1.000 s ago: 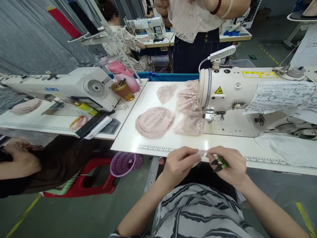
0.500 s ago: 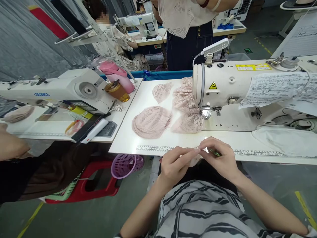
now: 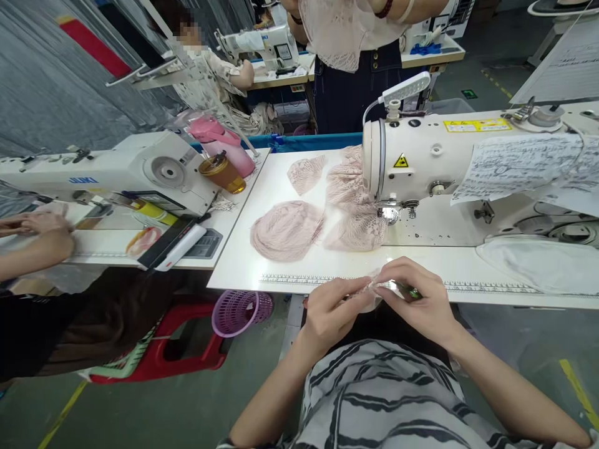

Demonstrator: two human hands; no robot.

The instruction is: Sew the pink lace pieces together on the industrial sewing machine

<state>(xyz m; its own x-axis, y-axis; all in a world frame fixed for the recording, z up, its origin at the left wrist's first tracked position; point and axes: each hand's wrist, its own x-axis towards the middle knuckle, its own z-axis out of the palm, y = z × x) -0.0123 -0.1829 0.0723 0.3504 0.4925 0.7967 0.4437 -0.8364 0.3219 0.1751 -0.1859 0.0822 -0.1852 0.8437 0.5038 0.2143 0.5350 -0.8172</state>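
At the front edge of the white table, my left hand [image 3: 333, 310] pinches a small piece of pale pink fabric [image 3: 373, 298]. My right hand [image 3: 416, 296] grips the same piece from the other side, and a small green and metallic object [image 3: 413, 292] shows within its fingers. A round pink fabric pile [image 3: 286, 229] lies on the table left of the sewing machine [image 3: 421, 156]. Gathered lace fabric [image 3: 358, 227] reaches under the machine's needle area, and a smaller lace piece [image 3: 305, 173] lies behind the pile.
A second sewing machine [image 3: 154, 168], a brown cup [image 3: 222, 173] and a pink bottle [image 3: 229, 146] stand at the left. A co-worker's hands [image 3: 44, 234] are there. A purple basket [image 3: 241, 313] sits below the table edge. White cloth [image 3: 543, 262] lies at the right.
More of the pale fabric shows between my fingertips, and my hands have barely shifted. At the far left, the co-worker's arm has moved forward onto the neighbouring table.
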